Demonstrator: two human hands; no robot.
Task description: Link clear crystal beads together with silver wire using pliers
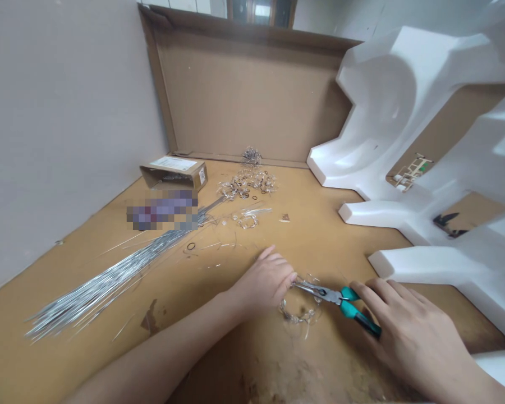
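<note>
My right hand [408,325] grips teal-handled needle-nose pliers [340,297] low on the wooden table [328,235]. The plier jaws point left toward my left hand [269,280]. My left hand pinches a piece of thin silver wire at the jaw tips. A small tangle of bent wire [297,314] lies on the table just below the jaws. A long bundle of straight silver wires [109,278] stretches across the table to the left of my left forearm.
A heap of small wire rings [248,184] lies further back, beside a small cardboard box [175,171]. A large cardboard sheet [244,95] leans at the back. White foam packing [425,140] fills the right side. A wall runs along the left.
</note>
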